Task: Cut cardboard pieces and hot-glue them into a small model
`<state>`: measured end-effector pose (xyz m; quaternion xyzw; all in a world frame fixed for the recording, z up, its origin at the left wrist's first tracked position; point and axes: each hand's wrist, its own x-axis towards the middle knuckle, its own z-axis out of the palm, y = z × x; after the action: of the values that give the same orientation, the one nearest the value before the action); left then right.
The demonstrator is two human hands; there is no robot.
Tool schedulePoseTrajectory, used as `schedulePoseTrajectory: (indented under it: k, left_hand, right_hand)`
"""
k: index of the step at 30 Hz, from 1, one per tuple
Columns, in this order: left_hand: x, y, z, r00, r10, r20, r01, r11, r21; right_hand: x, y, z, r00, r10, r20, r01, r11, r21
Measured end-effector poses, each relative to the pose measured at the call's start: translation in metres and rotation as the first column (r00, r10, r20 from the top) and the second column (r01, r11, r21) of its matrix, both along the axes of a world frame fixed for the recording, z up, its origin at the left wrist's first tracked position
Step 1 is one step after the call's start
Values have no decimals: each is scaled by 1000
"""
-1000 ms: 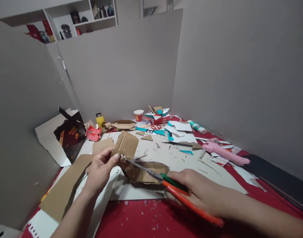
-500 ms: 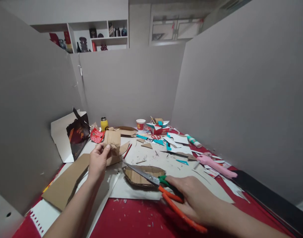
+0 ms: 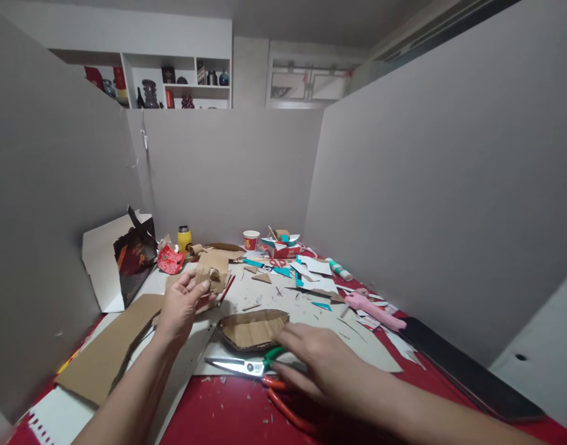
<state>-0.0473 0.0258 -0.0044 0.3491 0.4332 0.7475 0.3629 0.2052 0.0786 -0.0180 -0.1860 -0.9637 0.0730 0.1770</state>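
Note:
My left hand point(image 3: 181, 306) pinches a small folded piece of brown cardboard point(image 3: 211, 271) and holds it up over the left of the table. The scissors point(image 3: 246, 367), with a green and an orange handle, lie flat on the red table surface, blades together and pointing left. Palm down, my right hand point(image 3: 313, 364) rests over their handles. Its thumb reaches toward a shallow cut cardboard shape point(image 3: 253, 327) just beyond. Whether the fingers still grip the handles is hidden.
Grey partition boards wall the table on three sides. A large cardboard sheet point(image 3: 107, 358) lies at the left, by a white box with a dark bag point(image 3: 135, 259). At the back stand a yellow bottle point(image 3: 184, 238), a paper cup point(image 3: 250, 240) and scraps. At the right lie a pink glue gun point(image 3: 373, 309), a glue stick point(image 3: 339, 269) and a black slab point(image 3: 468, 371).
My right hand lowered the scissors from the cardboard piece to the table, blades now shut and flat. My left hand carried the cardboard piece left and away. The camera tilted up.

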Motion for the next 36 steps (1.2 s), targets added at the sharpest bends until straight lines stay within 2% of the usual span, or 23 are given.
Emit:
schedulePoseTrajectory:
  k: [4,6,10,14,20,24,28,31,33,36]
  left_hand:
    - [10,-2,-2,994,-83,-71,83,997,-10]
    - [15,-4,-2,987,-123,-108,122,992,-18]
    - [21,-5,-5,967,-187,-176,186,982,-22]
    - [23,0,-12,951,-194,-240,195,981,-20]
    - [24,4,-20,937,-108,-333,103,994,-31]
    - [28,1,-17,923,-41,-383,36,999,-19]
    - [31,1,-16,901,13,-434,-15,1000,-3]
    - [33,1,-19,864,51,-501,-50,999,15]
    - [33,0,-21,822,92,-561,-84,996,41]
    - [33,-4,-23,741,172,-649,-150,985,89]
  right_hand:
    - [-26,9,34,938,46,-342,-100,985,-143]
    - [-45,14,43,903,44,-427,-116,983,-145]
    - [-72,21,43,937,39,-346,-57,998,-41]
    - [-80,25,36,956,7,-294,0,1000,25]
    - [-84,29,27,980,70,-187,-51,993,108]
    - [-88,29,19,968,126,-216,-105,989,107]
    - [-91,30,14,937,144,-318,-151,988,2]
    - [-93,31,14,903,77,-422,-158,975,-160]
    - [-95,31,17,886,20,-464,-176,939,-296]
    - [-97,29,20,872,-49,-487,-220,849,-480]
